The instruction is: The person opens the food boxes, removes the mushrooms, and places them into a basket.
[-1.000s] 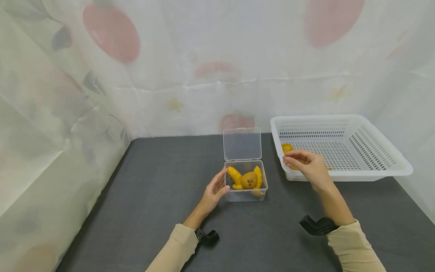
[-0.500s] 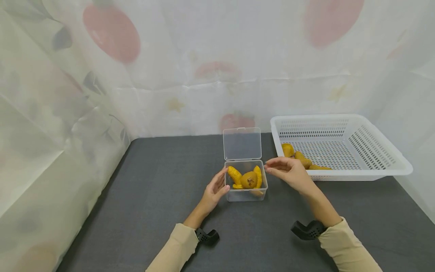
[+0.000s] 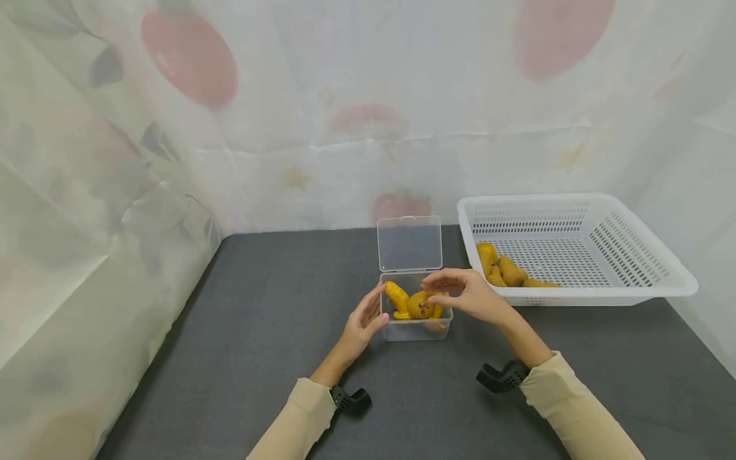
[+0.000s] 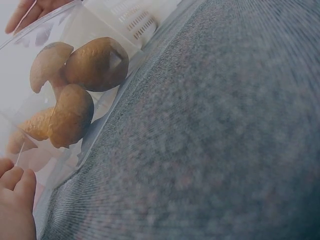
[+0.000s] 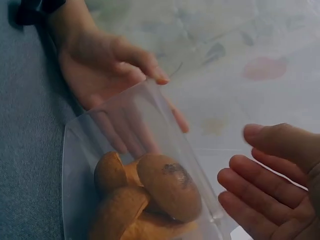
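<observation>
1. Head: bright, soft, even light; faint, soft-edged shadows on the table (image 3: 276, 313); pale sheen along creases in the curtain (image 3: 345, 76).
2. Left wrist: upper left washed out; table weave smeared, darkening towards lower right.
3. Right wrist: dimmer, bluish; the box (image 5: 82, 160) hazy, curtain out of focus.

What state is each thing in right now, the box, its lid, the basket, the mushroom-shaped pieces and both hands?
Clear plastic box: upright, uncovered, partly filled
Lid: swung back behind the box
White plastic basket: upright, uncovered, mostly unfilled
Boxed mushroom-shaped pieces: lying jumbled
Basket's mushroom-shaped pieces: loose, gathered toward the left end
Left hand: touching the box's left side
Right hand: holding nothing, over the box's right side
</observation>
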A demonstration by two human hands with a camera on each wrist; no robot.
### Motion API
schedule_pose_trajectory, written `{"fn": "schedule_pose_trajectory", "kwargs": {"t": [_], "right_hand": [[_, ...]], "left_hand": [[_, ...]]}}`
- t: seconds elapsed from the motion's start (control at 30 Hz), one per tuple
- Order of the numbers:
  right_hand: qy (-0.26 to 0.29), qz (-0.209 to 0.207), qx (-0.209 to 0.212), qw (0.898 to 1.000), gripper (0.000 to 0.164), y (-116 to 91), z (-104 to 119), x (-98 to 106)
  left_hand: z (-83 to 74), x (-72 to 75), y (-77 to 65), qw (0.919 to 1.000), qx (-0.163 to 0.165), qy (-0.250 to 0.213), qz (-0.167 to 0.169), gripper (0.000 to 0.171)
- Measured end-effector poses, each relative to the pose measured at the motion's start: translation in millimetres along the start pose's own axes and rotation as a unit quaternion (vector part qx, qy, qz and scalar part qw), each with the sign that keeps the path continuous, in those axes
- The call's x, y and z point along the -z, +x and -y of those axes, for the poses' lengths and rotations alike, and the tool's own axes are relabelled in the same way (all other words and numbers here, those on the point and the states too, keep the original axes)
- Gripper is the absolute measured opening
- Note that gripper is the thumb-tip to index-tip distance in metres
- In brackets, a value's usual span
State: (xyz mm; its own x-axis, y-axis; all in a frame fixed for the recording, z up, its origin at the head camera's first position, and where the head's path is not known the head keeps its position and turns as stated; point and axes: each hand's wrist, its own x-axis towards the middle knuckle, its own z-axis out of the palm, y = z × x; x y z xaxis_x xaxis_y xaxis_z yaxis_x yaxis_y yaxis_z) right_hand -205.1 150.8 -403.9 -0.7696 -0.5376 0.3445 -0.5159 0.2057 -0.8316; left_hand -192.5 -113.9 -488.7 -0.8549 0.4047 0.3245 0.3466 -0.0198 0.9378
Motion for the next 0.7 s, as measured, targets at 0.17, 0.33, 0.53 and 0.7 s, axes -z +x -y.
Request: {"fn": "schedule_pose_trajectory", "kwargs": {"t": [0.17,0.33,0.53,0.7], "right_hand": [[-0.031,0.031,-0.019,0.999,0.040,7.1,-5.2,-3.7],[-0.098,0.041,-0.018,0.994,0.041,8.9,-7.5,-6.0],[-0.132,0.051,-0.010,0.990,0.047,10.2,-7.2,-6.0],[-0.164,0.067,-0.003,0.984,0.051,11.3,-9.3,-6.4]], "left_hand": [[0.4,0.3,0.8,0.9999,0.015,-0.004,0.001,0.060],[0.5,0.1,1.4,0.9999,0.012,-0.010,0.006,0.060],[0.5,0.4,1.4,0.9999,0.001,-0.007,0.007,0.060],[1.3,0.8,1.0,0.9999,0.001,-0.012,0.007,0.061]]}}
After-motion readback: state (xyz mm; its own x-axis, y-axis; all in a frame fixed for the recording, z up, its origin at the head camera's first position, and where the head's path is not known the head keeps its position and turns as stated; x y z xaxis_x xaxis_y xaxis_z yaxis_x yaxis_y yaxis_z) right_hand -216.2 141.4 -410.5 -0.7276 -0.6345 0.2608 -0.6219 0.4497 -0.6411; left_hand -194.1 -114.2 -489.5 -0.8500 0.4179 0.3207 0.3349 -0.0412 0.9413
